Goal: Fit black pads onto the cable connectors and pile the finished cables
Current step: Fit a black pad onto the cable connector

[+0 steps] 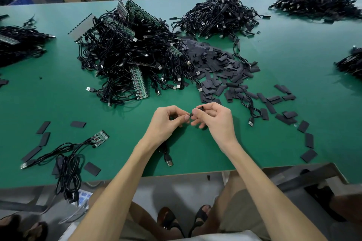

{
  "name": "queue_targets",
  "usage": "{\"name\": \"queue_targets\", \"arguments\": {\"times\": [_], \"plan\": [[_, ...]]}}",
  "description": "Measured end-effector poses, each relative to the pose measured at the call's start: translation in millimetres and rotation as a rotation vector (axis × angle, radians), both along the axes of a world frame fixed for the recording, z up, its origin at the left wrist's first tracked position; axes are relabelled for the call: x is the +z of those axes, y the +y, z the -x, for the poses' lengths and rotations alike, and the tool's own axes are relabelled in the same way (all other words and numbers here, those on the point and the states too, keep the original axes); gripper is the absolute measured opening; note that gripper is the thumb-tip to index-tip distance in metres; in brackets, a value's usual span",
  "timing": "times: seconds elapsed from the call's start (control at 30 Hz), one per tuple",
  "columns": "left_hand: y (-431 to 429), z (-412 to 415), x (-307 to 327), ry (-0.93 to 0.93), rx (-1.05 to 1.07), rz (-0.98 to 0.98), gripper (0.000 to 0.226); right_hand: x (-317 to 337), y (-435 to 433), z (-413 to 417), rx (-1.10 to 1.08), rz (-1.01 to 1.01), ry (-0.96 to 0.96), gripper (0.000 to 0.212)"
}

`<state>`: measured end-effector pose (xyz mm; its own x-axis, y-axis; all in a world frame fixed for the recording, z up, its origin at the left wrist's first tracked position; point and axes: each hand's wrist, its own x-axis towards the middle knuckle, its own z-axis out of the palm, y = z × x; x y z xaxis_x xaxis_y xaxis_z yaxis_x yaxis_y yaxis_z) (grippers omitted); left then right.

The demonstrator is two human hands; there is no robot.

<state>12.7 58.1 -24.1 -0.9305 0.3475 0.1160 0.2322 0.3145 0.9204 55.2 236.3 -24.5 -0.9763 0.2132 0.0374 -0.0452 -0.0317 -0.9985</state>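
Over the counter [58,94], the left hand [168,121] pinches the cable connector [189,115] steady while the right hand [213,121] pinches a black pad [201,107] against its tip (seemingly to slide it on), the spare pads [219,68] heaped within reach beyond.

One green table [195,152], two hands: the left hand [168,121] pinches one connector [189,115], the right hand [213,121] one pad [200,107]. Five heaps of black cables lie on the table: a central heap [127,51], a far heap [219,15], a far-right heap [317,4], a left-edge heap [17,43] and a right-edge heap [350,64]. One spread of black pads [215,64] holds too many to count, and at least five loose pads [78,124] lie at the near left.
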Motion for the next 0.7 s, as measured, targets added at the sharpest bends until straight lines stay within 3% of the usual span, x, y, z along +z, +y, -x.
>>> {"name": "queue_targets", "arguments": {"times": [0.7], "plan": [[-2.7, 1.9, -2.9, 0.017, 0.014, -0.042, 0.008, -1.7, 1.1, 0.1, 0.012, -0.068, 0.018, 0.014]]}}
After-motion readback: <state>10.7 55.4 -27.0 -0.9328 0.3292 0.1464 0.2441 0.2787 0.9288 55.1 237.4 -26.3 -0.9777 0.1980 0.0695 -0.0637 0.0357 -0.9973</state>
